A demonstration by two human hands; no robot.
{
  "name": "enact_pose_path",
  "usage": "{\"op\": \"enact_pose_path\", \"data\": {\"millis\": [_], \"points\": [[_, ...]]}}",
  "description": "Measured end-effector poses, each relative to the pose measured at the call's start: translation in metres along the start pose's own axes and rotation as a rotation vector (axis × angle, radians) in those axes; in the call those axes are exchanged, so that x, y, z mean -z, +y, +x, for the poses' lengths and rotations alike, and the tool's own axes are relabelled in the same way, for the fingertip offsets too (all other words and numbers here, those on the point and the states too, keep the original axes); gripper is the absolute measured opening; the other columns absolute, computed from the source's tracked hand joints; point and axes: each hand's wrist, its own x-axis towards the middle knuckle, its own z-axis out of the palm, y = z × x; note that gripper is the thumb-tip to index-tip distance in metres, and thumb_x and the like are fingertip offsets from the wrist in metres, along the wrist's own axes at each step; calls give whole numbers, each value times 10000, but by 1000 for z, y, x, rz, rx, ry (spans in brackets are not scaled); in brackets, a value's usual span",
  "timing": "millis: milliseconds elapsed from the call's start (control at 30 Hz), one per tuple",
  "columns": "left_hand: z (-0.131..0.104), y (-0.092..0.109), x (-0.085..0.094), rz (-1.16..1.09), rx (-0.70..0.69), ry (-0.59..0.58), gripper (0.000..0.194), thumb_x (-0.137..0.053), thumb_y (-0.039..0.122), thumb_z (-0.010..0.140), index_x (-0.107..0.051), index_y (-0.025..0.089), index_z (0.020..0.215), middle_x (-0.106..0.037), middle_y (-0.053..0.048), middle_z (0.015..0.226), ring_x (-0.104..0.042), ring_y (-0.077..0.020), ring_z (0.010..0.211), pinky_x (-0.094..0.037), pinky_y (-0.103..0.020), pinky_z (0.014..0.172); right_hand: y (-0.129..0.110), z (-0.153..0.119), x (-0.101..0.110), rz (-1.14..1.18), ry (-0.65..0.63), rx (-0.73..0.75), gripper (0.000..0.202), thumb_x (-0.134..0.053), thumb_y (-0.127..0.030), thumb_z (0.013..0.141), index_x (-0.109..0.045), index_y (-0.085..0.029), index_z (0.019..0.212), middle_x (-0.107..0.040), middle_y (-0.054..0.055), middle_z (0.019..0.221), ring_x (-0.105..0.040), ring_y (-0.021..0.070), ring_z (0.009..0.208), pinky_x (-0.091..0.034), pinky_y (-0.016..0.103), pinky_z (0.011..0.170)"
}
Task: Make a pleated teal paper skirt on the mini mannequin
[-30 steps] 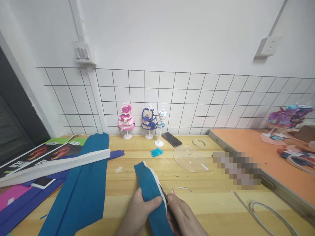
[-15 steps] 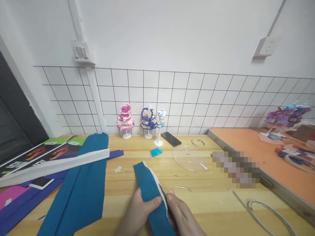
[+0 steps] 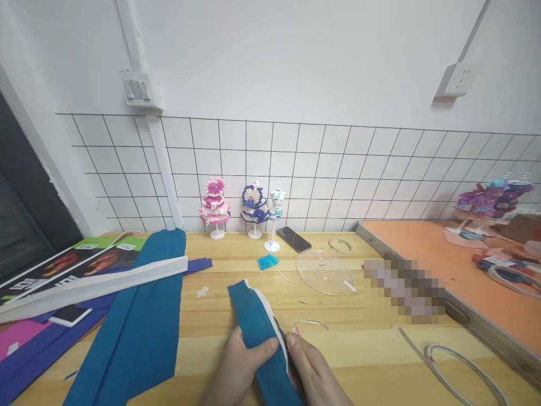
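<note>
A folded teal strip point(image 3: 264, 338) with a white layer along its right edge slants up from the bottom of the view. My left hand point(image 3: 240, 361) is closed on it, thumb pressed flat on the teal face and the other fingers behind. At the white edge my right hand point(image 3: 313, 366) is closed, with thumb and forefinger pinched. A dark narrow tool point(image 3: 279, 328) shows just beyond these fingertips, beside the white edge; most of it is hidden by the hand and strip. Behind my right fingertips lies a thin pale thread with a pink bit point(image 3: 296, 330).
On the left lie a large teal sheet point(image 3: 147, 332), a white strip point(image 3: 127, 279) and purple strips point(image 3: 38, 361). Small dress stands point(image 3: 255, 211), a phone point(image 3: 294, 239), a pleated blue piece point(image 3: 268, 261) and a clear disc point(image 3: 324, 272) lie further back. Clear tubing point(image 3: 460, 366) curls at right.
</note>
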Motion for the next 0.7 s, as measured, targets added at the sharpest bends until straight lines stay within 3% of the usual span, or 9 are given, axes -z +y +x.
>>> {"op": "enact_pose_path", "data": {"millis": [133,400,700], "points": [[3,-5,0,9,-14,52,357,-803,291,477,-674,145,775,-731,-84,714,-652,-253,680,-502,-361,658,-4,-1,1,-47,-1,12,627,-360,-656,767,-627,-153,1030,-588,92,1155,-491,247,1074,-352,299,925],[0,-1,-3,-11,-34,54,340,-801,286,478,-673,142,758,-721,-72,675,-643,-236,653,-503,-346,633,-2,3,1,-70,-48,78,538,-323,-609,814,-632,-172,868,-642,54,786,-571,212,825,-417,270,784],[0,1,-5,1,-29,82,322,-804,266,475,-665,151,743,-715,-50,659,-639,-222,649,-501,-342,650,-12,0,4,-123,-54,118,523,-301,-624,812,-578,-202,676,-603,33,649,-551,197,700,-427,254,661]]}}
